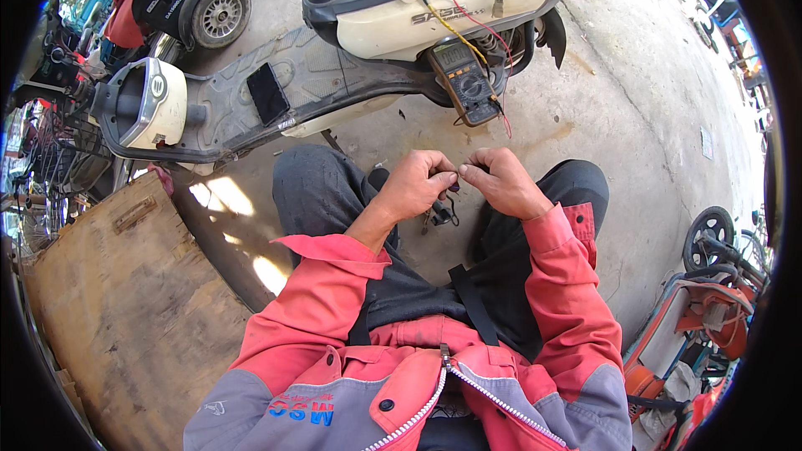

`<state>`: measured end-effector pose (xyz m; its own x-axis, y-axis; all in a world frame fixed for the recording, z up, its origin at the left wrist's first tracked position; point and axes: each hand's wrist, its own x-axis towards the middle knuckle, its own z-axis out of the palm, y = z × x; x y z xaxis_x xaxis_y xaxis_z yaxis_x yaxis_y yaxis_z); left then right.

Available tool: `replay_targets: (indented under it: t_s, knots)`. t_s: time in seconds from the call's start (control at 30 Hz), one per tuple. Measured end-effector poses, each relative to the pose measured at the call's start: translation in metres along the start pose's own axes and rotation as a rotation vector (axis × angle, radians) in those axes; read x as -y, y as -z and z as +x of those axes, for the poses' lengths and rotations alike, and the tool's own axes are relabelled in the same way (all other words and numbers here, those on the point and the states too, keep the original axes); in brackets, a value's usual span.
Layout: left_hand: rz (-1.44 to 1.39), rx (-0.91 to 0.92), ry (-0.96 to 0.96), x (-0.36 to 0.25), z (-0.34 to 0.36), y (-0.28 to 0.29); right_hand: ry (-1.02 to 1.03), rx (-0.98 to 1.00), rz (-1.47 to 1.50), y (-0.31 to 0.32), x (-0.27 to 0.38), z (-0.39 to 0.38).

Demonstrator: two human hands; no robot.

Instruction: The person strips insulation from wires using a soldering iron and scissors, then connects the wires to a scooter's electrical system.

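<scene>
Above my knees, my left hand and my right hand meet with thumbs and fingers pinched. A small dark piece shows just under the fingertips; its kind is too small to make out, and the fingers mostly hide it. Which hand bears its weight I cannot tell. Below them, near the ground, lies a dark looped item, partly hidden by my hands. Ahead, a digital multimeter with an orange-trimmed case leans on the side of a cream scooter. Red and yellow leads run up from it.
A phone rests on the scooter's footboard. To my left stands a worn wooden board. A scooter wheel is at the far left. On the right, an orange-and-white vehicle part lies beside a small wheel.
</scene>
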<state>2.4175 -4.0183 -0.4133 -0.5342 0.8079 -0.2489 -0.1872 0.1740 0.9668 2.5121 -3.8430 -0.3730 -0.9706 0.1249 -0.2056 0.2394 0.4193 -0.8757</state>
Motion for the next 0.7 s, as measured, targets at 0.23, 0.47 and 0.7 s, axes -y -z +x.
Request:
replay_targets:
  t_s: [0.23,0.47,0.7]
  knots:
    - [-0.01,-0.043,-0.017,0.0024,0.0009,0.0006,-0.07,0.018,0.062,0.0012,0.0022,-0.0009]
    - [0.063,-0.072,-0.023,0.0015,0.001,0.001,-0.093,0.022,0.088,0.0009,0.0009,0.0004]
    - [0.07,-0.108,-0.04,0.0025,0.0017,-0.001,-0.184,0.038,0.196,-0.0017,-0.0027,0.0017]
